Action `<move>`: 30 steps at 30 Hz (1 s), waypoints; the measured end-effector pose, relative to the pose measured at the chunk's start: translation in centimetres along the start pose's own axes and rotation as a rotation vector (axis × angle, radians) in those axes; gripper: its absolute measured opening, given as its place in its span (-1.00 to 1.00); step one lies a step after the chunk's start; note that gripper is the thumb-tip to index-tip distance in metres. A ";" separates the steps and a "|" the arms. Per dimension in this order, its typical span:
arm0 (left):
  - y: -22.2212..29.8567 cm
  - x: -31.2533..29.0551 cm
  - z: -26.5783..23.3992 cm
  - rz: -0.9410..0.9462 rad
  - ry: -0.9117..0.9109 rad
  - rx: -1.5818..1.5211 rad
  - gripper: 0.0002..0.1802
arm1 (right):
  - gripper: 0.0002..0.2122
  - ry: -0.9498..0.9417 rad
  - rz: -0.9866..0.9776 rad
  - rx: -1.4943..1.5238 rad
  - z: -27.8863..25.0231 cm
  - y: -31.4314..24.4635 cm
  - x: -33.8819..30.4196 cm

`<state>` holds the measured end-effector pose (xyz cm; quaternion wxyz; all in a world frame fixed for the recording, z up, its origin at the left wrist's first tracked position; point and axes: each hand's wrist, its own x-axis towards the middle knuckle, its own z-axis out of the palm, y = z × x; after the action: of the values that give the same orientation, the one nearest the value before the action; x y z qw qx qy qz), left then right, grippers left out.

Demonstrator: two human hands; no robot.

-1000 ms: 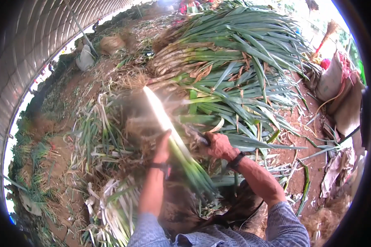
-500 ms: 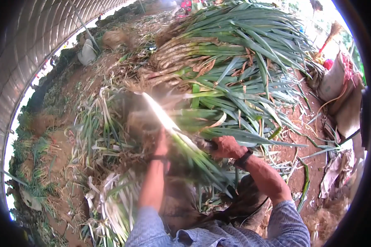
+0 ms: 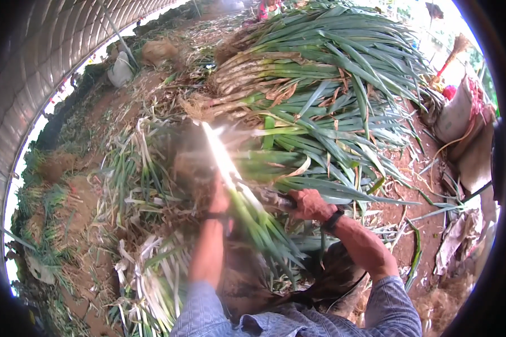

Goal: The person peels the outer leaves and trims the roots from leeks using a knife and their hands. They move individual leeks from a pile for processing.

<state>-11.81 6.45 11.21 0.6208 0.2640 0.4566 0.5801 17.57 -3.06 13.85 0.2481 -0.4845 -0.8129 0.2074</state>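
A large leek [image 3: 221, 157] with a white stem and green leaves slants across the middle, its leaves hanging toward my lap. My left hand [image 3: 220, 194] is closed around it partway down the stem; glare and blur smear that hand's fingers. My right hand [image 3: 311, 204] grips the dark handle of a short tool [image 3: 274, 198] with a dull grey-brown, blade-like end. That end lies against or just beside the leek's stem; I cannot tell whether they touch. Right beyond both hands lies a big pile of leeks [image 3: 320, 84], dirty roots to the left, leaves to the right.
Stripped leeks [image 3: 152, 281] lie at my lower left, with more loose stalks [image 3: 143, 163] farther up. Leaf scraps litter the brown ground [image 3: 90, 224]. Filled sacks [image 3: 458, 112] stand on the right. A person in red [image 3: 270, 8] is at the far top.
The leek has turned a little more upright, its white end shifting right and its leaves swinging left. The tool's grey-brown end now shows more beside the stem. My right hand moved slightly.
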 end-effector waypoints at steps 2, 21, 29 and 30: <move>-0.7 0.3 -0.6 0.014 -0.122 -0.072 -0.55 | -0.58 -0.005 0.073 0.046 -0.2 -1.0 0.6; -0.7 2.6 -2.2 0.180 -0.022 -0.056 -0.57 | -0.55 -0.164 0.075 0.005 -1.6 -1.0 0.1; 2.8 0.7 -1.3 0.287 0.077 0.039 -0.53 | -0.56 -0.012 0.038 0.152 -2.8 -1.8 0.8; 2.8 0.7 -1.0 0.309 0.096 0.173 -0.53 | -0.57 -0.067 0.023 0.116 -2.6 -1.6 0.7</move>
<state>-14.05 7.44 13.01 0.4768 0.3554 0.4882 0.6388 17.76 -2.85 17.01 0.2460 -0.4712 -0.8017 0.2733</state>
